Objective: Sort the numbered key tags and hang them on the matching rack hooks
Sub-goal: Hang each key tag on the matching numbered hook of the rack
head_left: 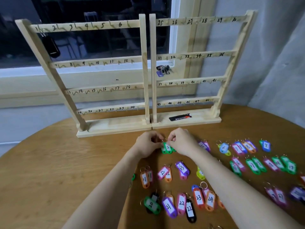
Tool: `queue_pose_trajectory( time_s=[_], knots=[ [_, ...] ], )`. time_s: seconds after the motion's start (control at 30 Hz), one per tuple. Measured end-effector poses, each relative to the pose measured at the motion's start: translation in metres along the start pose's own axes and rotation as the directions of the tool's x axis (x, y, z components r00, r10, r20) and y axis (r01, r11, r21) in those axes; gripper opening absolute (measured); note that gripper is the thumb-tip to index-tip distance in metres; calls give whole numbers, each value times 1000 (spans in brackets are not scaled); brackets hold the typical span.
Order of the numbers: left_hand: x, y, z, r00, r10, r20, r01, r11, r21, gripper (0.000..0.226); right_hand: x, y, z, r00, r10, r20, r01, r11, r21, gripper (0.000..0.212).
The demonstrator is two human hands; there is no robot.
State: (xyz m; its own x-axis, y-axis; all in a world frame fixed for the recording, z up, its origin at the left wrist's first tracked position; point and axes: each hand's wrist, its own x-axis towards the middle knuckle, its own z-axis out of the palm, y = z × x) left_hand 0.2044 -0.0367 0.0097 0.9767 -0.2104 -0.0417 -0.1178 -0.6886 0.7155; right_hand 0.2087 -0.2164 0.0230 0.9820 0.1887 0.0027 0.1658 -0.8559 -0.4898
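Two wooden racks stand side by side at the table's back, the left rack numbered 1 to 24, the right rack 25 to 48. A black tag hangs on hook 1. In front of the racks, my left hand and my right hand both pinch the rings of green tags marked 2, which rest low over the table. Several coloured numbered tags lie in rows: 11, 12, 22, 24, 7.
A bunch of keys lies on the window sill behind the right rack. A black card rests on the right rack's base. The round wooden table is bare on its left half. A dark window fills the background.
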Motion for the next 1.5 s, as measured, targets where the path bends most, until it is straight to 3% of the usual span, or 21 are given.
queue_pose_trajectory(
  time_s=[0.1,0.4,0.57,0.7,0.83,1.13,1.23,1.33,1.5],
  knots=[
    [-1,0,2,999,9,-32,-9,1000,1,6,2,-1,3,1000,-11,-19,10,1000,-13,9],
    [-4,-4,6,995,20,-103,-25,998,-49,8,4,-4,8,997,-52,-54,49,997,-63,13],
    [-11,-2,2,989,-26,-146,3,987,-159,11,1,-8,-1,996,18,-87,-8,993,117,12],
    [-28,-1,-18,961,-98,-257,34,970,-240,9,-3,-17,-11,995,32,-95,-3,956,292,14],
    [-47,11,-66,929,-72,-363,-25,966,-256,10,-11,-45,-31,991,-9,-137,67,903,424,10],
    [-90,56,-224,811,58,-582,-124,990,-73,6,-15,-177,-101,983,-159,-87,173,684,709,10],
    [-94,67,-273,761,74,-645,-114,993,-21,8,-11,-226,-126,965,-254,-64,222,663,715,10],
    [-96,78,-307,703,89,-706,-83,996,44,12,-1,-267,-145,950,-285,-131,295,672,679,12],
    [-93,95,-331,714,109,-691,-58,994,97,21,26,-302,-160,940,-257,-227,342,727,595,20]
  ],
)
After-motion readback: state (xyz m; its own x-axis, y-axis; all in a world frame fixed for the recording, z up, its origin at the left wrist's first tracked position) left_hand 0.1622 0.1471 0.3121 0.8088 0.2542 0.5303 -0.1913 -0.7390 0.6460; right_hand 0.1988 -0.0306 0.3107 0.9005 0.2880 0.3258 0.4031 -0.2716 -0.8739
